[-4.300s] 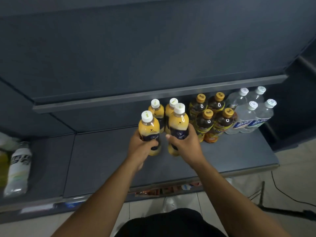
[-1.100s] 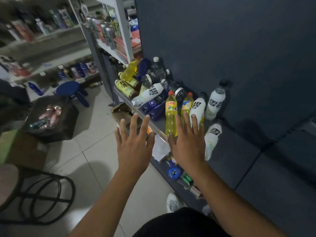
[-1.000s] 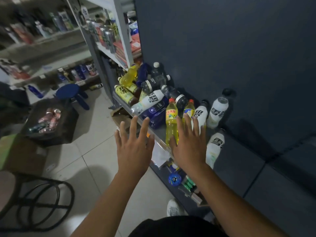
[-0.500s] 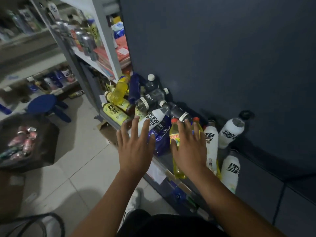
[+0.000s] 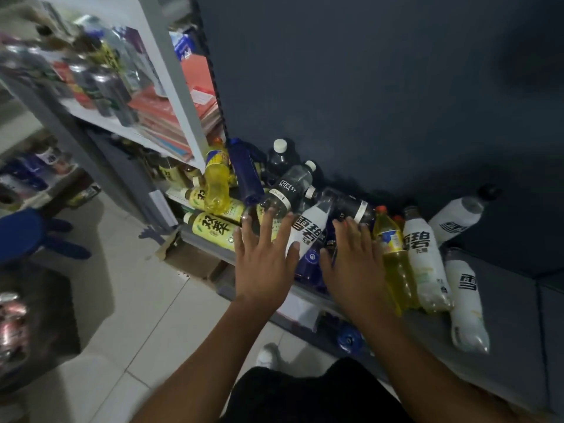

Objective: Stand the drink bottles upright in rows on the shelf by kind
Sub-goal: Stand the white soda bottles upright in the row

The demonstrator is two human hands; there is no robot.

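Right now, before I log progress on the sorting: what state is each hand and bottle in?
Left hand: open, fingers spread, holding nothing.
Right hand: open, holding nothing.
Red-capped yellow bottle: upright, capped.
White bottle beside it: upright.
White bottle in the pile: lying tilted.
Clear soda bottle: lying on the pile, capped.
Tea bottle: lying on its side.
Blue bottle: tipped over in the pile.

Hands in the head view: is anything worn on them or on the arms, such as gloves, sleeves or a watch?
No. The left hand and right hand are bare, with no gloves or rings visible and no watch or band at either wrist. The left forearm and right forearm are uncovered down to the frame's lower edge, with no sleeve in view. A black garment shows between them.
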